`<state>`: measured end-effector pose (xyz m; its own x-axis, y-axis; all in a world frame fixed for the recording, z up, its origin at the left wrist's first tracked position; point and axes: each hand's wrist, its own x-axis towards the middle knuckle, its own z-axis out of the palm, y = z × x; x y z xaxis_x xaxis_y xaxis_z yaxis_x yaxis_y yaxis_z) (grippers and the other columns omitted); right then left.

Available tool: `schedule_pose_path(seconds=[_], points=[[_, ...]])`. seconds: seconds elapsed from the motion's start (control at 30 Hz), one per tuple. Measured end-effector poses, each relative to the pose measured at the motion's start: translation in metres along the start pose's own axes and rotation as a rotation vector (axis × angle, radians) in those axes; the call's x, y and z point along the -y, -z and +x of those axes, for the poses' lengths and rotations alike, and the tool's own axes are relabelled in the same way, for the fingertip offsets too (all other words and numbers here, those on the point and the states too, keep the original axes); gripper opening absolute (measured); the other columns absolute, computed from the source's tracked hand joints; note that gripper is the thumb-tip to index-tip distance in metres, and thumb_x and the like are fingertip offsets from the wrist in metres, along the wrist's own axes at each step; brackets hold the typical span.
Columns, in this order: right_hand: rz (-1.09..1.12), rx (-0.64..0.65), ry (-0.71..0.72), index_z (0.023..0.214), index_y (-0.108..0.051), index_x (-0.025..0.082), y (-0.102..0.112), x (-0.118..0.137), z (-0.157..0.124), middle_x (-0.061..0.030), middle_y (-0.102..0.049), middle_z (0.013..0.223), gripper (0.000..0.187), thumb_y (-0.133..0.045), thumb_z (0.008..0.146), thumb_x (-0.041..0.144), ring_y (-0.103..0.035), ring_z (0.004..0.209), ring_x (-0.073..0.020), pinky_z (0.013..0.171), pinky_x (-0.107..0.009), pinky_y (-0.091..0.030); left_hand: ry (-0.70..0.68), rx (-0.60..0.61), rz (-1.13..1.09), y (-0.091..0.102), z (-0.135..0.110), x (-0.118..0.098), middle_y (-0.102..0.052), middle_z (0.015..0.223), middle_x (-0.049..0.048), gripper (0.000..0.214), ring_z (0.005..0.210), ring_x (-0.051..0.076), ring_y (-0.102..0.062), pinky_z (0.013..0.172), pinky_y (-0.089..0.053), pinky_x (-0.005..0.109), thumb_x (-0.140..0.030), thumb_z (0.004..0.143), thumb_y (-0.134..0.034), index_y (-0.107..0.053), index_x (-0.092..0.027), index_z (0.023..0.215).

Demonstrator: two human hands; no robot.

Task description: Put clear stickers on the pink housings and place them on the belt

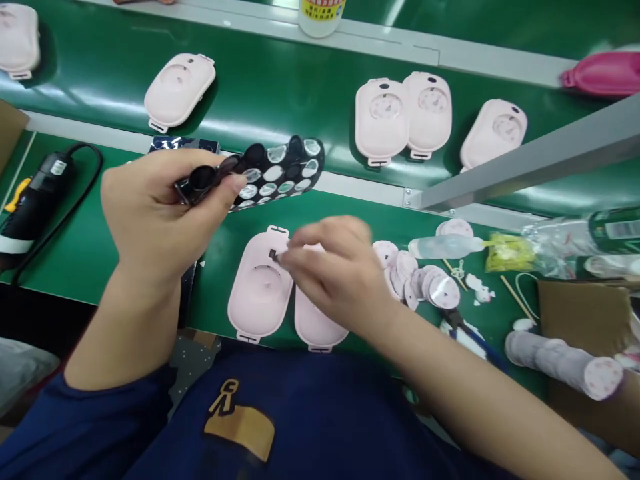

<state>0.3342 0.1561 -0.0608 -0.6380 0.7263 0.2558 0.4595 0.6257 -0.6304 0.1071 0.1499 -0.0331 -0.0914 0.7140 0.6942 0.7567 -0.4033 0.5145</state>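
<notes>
My left hand (pixel 170 200) is closed around a curled black sheet of round stickers (pixel 280 175), with several pale, peeled-looking circles on it. Below it on the bench lies a pale pink oval plastic shell (pixel 260 300) with a small dark square opening and a shallow round recess. The fingers of my right hand (pixel 335 267) are pinched together at that opening, slightly blurred; whatever they hold is too small to make out. A second pink shell (pixel 317 323) lies alongside, partly hidden under my right hand.
More pink shells (pixel 383 127) rest on the green conveyor beyond the bench. Round printed discs (pixel 400 270) are piled at right, near a clear soft bottle (pixel 443 247). A grey metal bar (pixel 530 157) slants across the right. A black corded tool (pixel 37 197) lies at left.
</notes>
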Motion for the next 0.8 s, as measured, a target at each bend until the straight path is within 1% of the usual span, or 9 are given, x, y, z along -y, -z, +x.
schedule_pose_path(seconds=[0.07,0.13,0.17,0.23,0.33,0.37,0.5,0.67,0.8], points=[[0.137,0.059,-0.118,0.084,-0.071,0.024,-0.016,-0.008,0.009,-0.0024,-0.071,0.090,0.014,-0.060,0.088,0.017,-0.064,0.084,-0.0167,0.077,-0.031,-0.047,0.015,-0.023,-0.005,-0.001,0.003,0.002,-0.063,0.064,-0.0106,0.013,0.058,0.005,-0.056,0.049,-0.040,0.022,-0.015,0.071,-0.081,-0.074,-0.021,0.080],[0.223,0.161,-0.293,0.083,-0.071,0.021,-0.029,-0.015,0.019,-0.0013,-0.070,0.082,0.013,-0.060,0.084,0.012,-0.063,0.074,-0.0144,0.067,-0.027,-0.046,0.003,-0.025,0.004,0.000,0.004,0.001,-0.062,0.066,-0.0097,0.010,0.060,0.006,-0.056,0.051,-0.041,0.023,-0.016,0.074,-0.079,-0.072,-0.020,0.081],[0.237,0.212,-0.369,0.081,-0.070,0.020,-0.032,-0.017,0.024,-0.0003,-0.070,0.078,0.013,-0.061,0.082,0.011,-0.062,0.070,-0.0135,0.064,-0.025,-0.045,0.001,-0.021,0.012,0.002,0.004,0.000,-0.061,0.066,-0.0088,0.009,0.061,0.006,-0.055,0.052,-0.041,0.025,-0.017,0.076,-0.078,-0.072,-0.020,0.083],[0.250,0.279,-0.453,0.084,-0.069,0.019,-0.035,-0.020,0.030,0.0015,-0.068,0.073,0.014,-0.062,0.079,0.009,-0.060,0.065,-0.0122,0.062,-0.024,-0.044,0.014,-0.010,0.016,0.007,0.002,0.001,-0.060,0.068,-0.0066,0.011,0.062,0.009,-0.053,0.055,-0.041,0.029,-0.018,0.079,-0.077,-0.072,-0.022,0.088],[0.268,0.325,-0.498,0.095,-0.068,0.019,-0.033,-0.022,0.034,0.0032,-0.068,0.072,0.023,-0.061,0.077,0.006,-0.061,0.066,-0.0117,0.064,-0.024,-0.044,0.074,-0.029,0.011,0.013,-0.004,0.008,-0.060,0.072,-0.0039,0.013,0.067,0.013,-0.054,0.060,-0.043,0.032,-0.023,0.079,-0.078,-0.074,-0.024,0.091],[0.273,0.341,-0.509,0.095,-0.068,0.019,-0.032,-0.022,0.036,0.0033,-0.068,0.072,0.023,-0.062,0.077,0.006,-0.061,0.066,-0.0117,0.064,-0.024,-0.045,0.080,-0.038,0.004,0.015,-0.006,0.011,-0.060,0.073,-0.0042,0.014,0.068,0.013,-0.056,0.062,-0.044,0.032,-0.024,0.078,-0.079,-0.074,-0.024,0.092],[0.271,0.413,-0.522,0.079,-0.070,0.019,-0.028,-0.022,0.040,0.0025,-0.068,0.071,0.015,-0.063,0.076,0.006,-0.062,0.065,-0.0120,0.064,-0.025,-0.046,0.010,-0.052,0.043,0.017,-0.012,0.021,-0.057,0.075,-0.0064,0.017,0.077,0.013,-0.062,0.070,-0.051,0.031,-0.025,0.079,-0.077,-0.074,-0.025,0.095],[0.271,0.434,-0.519,0.079,-0.073,0.020,-0.028,-0.023,0.042,0.0020,-0.071,0.072,0.015,-0.063,0.077,0.009,-0.064,0.065,-0.0133,0.065,-0.026,-0.047,-0.016,-0.050,0.058,0.014,-0.013,0.028,-0.056,0.076,-0.0068,0.017,0.087,0.022,-0.070,0.082,-0.057,0.043,-0.025,0.080,-0.076,-0.073,-0.022,0.096],[0.289,0.434,-0.518,0.080,-0.073,0.021,-0.028,-0.024,0.041,0.0019,-0.072,0.074,0.014,-0.064,0.077,0.011,-0.065,0.066,-0.0129,0.064,-0.026,-0.048,-0.071,-0.058,0.018,0.014,-0.010,0.036,-0.054,0.072,-0.0062,0.019,0.085,0.025,-0.071,0.083,-0.058,0.049,-0.026,0.079,-0.078,-0.073,-0.020,0.095]])
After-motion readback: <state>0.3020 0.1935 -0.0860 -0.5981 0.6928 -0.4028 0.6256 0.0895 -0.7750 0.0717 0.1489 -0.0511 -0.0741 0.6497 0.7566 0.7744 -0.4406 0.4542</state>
